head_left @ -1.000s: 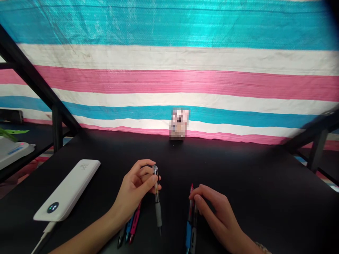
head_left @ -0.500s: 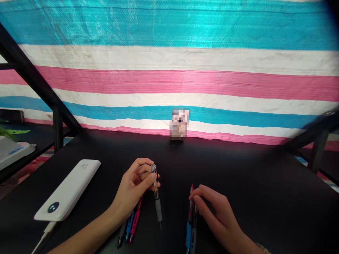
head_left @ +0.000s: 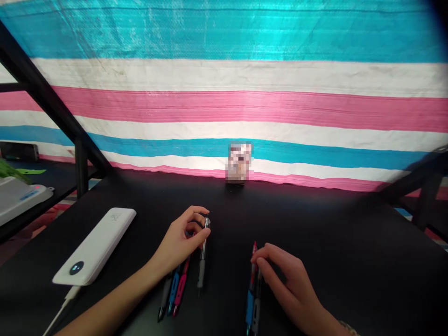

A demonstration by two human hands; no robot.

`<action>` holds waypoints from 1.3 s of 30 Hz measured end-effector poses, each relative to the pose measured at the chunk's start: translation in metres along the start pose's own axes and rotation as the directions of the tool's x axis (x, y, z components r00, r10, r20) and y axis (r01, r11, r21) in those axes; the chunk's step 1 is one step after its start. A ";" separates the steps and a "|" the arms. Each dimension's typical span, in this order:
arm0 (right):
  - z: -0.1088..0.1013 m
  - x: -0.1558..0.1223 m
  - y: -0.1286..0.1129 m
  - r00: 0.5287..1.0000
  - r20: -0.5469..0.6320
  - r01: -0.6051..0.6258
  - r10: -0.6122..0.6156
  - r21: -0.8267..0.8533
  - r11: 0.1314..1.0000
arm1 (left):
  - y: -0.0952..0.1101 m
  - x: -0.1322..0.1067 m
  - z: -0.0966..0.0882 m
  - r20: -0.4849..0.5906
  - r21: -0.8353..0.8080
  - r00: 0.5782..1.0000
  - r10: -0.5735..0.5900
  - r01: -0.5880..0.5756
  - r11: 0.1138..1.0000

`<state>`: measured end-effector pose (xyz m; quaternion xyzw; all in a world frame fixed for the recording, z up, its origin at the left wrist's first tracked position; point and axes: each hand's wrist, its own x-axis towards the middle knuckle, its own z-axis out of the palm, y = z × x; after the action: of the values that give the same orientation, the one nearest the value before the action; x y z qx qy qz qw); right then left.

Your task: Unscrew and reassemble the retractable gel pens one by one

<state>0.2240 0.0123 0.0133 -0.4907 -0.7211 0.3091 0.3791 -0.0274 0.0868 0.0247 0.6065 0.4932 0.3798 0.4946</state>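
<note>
My left hand point(head_left: 187, 235) pinches the upper end of a clear pen with a grey grip point(head_left: 202, 270) between thumb and fingers; its tip points toward me. Just left of it, three pens lie side by side: one dark point(head_left: 164, 296), one blue point(head_left: 174, 290) and one pink point(head_left: 181, 288). On the right, my right hand point(head_left: 285, 275) has thumb and index finger closed at the upper part of a pair of pens. One of these shows a blue grip point(head_left: 249, 305), the other a grey grip point(head_left: 256, 310). A red end sticks out beyond my fingertips.
A white power bank point(head_left: 96, 247) with a plugged-in cable point(head_left: 61, 308) lies on the black table point(head_left: 332, 233) at left. A small pixelated item point(head_left: 239, 162) stands at the back, before a striped sheet point(head_left: 245, 107). Dark frame bars point(head_left: 45, 98) slant at both sides.
The pen in my left hand has swung, its tip now farther left and pointing slightly leftward. My right hand stays at its pens. The whole view has shifted slightly.
</note>
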 end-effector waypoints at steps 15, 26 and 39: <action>0.000 0.001 -0.001 0.999 -0.031 0.028 -0.028 -0.003 1.000 | -0.017 0.004 -0.010 0.046 0.557 0.981 0.190 -0.183 0.810; -0.002 0.002 0.002 0.996 -0.090 0.022 -0.023 -0.006 1.000 | -0.012 -0.015 0.010 0.266 0.709 0.911 0.314 -0.406 0.576; -0.006 0.003 0.001 0.982 -0.183 -0.037 0.051 0.077 0.996 | -0.029 -0.035 0.046 0.706 0.469 0.429 0.563 -0.879 0.083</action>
<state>0.2291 0.0162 0.0160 -0.5190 -0.6599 0.2967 0.4551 0.0015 0.0434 -0.0130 0.9722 0.1313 0.1920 -0.0257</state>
